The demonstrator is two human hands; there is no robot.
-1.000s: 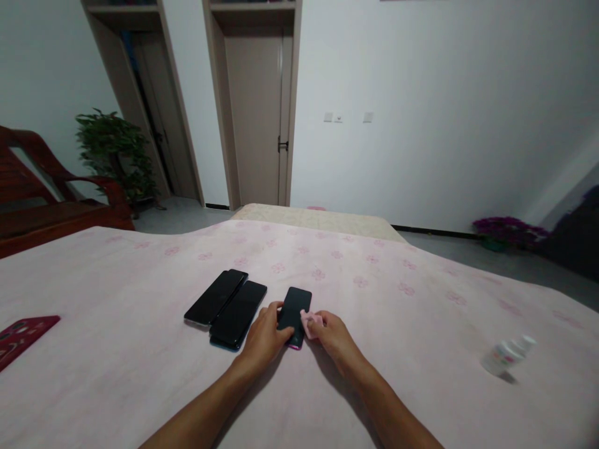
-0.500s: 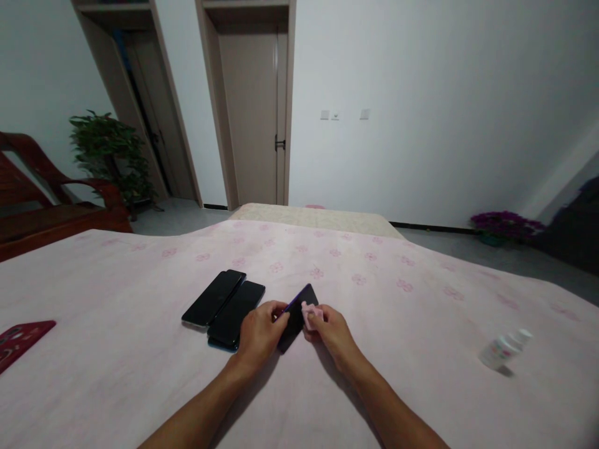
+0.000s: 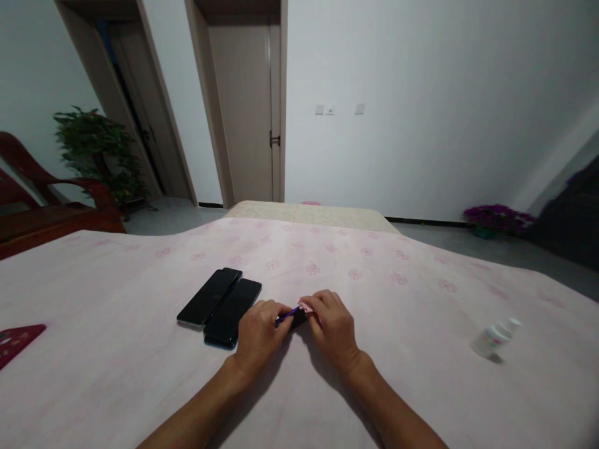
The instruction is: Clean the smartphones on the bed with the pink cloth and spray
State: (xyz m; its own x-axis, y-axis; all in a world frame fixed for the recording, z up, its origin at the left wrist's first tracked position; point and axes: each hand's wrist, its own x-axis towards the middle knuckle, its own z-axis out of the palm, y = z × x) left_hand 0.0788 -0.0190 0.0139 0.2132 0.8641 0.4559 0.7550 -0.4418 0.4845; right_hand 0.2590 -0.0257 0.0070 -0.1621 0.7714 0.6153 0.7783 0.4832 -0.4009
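Observation:
My left hand (image 3: pixel 262 330) grips a dark phone (image 3: pixel 298 319) with a purple-blue edge, its fingers closed on the near side. The phone is tilted so that mostly its edge shows. My right hand (image 3: pixel 333 324) pinches a small pink cloth (image 3: pixel 305 307) against the phone's far end and covers much of that end. Just left of my left hand, several black phones lie screen up, among them one phone (image 3: pixel 234 310) that rests on another with a blue edge, and a phone (image 3: pixel 209 298) beside it.
The bed-like surface has a pink flowered cover (image 3: pixel 397 386). A white spray bottle (image 3: pixel 493 338) stands to the right. At the far left edge lies a red phone (image 3: pixel 21 342), partly cut off. Beyond are a wooden chair (image 3: pixel 70 215), a plant (image 3: pixel 96 146) and a door (image 3: pixel 246 106).
The phone has been tipped from face-up to nearly edge-on. My right hand has moved the pink cloth from the screen to the phone's far edge. The view has shifted slightly.

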